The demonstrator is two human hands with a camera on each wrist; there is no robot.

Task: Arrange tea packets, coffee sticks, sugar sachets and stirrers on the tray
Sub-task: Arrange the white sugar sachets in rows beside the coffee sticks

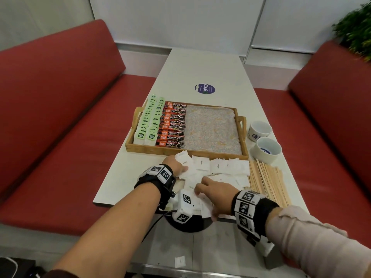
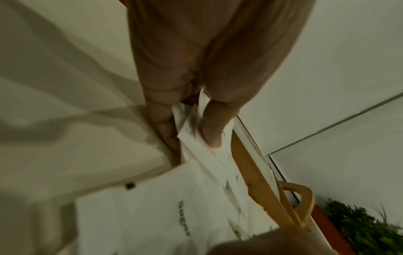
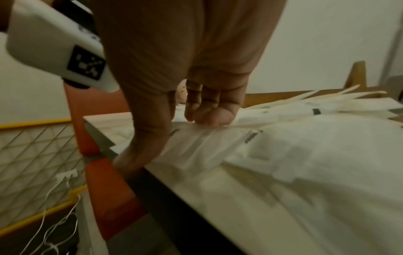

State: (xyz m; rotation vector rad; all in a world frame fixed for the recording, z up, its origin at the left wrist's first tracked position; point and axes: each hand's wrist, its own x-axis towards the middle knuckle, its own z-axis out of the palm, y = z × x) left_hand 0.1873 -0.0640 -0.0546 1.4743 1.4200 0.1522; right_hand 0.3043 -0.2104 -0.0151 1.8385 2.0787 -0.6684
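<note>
The left hand (image 2: 196,96) pinches a few sugar sachets (image 1: 218,169) between thumb and fingers, while the right hand (image 1: 213,194) presses curled fingers on the loose pile at the surface's (image 1: 200,69) near edge, holding none that I can see. Thin, light, slippery paper — probably best gathered by the edges in small stacks — beside the tray (image 1: 244,151).

Green tea packets (image 1: 149,121), red-black coffee sticks (image 1: 173,125), white sugar sachets (image 1: 218,167), speckled tray liner (image 1: 210,129) (mid-frame), red benches (image 1: 60,97), pale wooden stirrers (image 1: 267,181).
</note>
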